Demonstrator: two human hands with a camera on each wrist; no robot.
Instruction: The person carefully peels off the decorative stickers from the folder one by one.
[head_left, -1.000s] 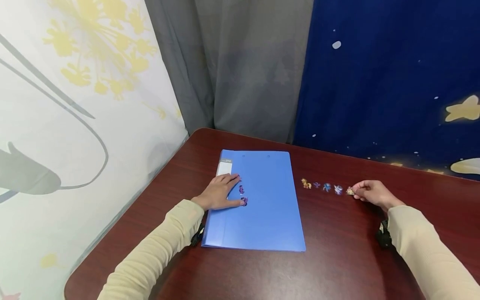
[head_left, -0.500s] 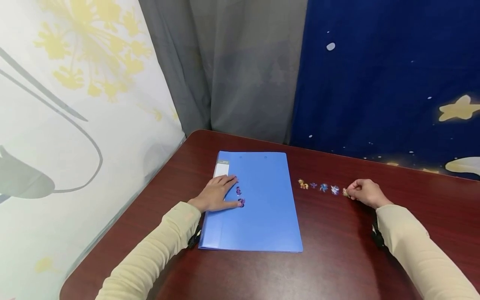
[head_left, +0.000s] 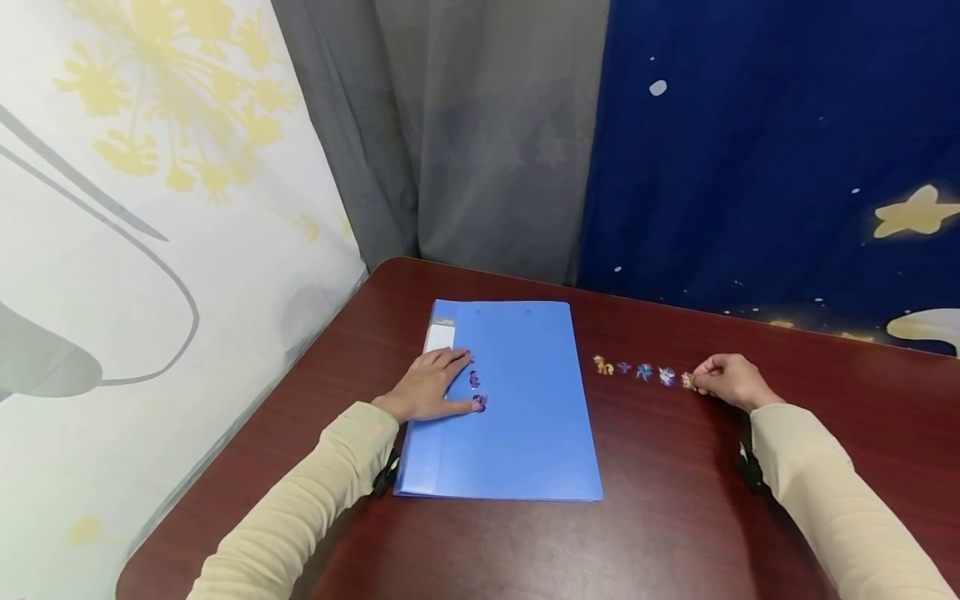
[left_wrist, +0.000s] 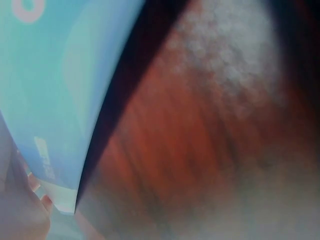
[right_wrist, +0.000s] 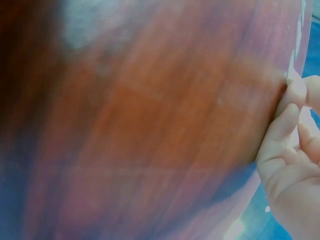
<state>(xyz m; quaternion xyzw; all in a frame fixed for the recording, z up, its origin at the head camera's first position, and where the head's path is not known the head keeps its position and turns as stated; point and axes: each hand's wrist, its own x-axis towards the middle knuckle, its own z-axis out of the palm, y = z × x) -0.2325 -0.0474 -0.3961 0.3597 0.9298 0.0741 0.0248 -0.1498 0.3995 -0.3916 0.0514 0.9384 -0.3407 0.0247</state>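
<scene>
In the head view my left hand lies spread on the left part of a blue folder. Its thumb tip touches a small purple pony sticker. Another purple sticker lies between the thumb and the index finger, and something purple shows at the index fingertip. Off to the right, my right hand pinches the edge of a small yellow pony sticker on the table. Its curled fingers appear in the right wrist view, where the sticker is hard to make out.
To the left of the yellow sticker runs a row: a white-purple sticker, a blue sticker, a tiny purple sticker and an orange pony sticker. The dark red table ends at curtains behind.
The whole head view has shifted slightly left. My right hand stays at the yellow sticker with its fingers slightly repositioned. My left hand keeps its place on the folder.
</scene>
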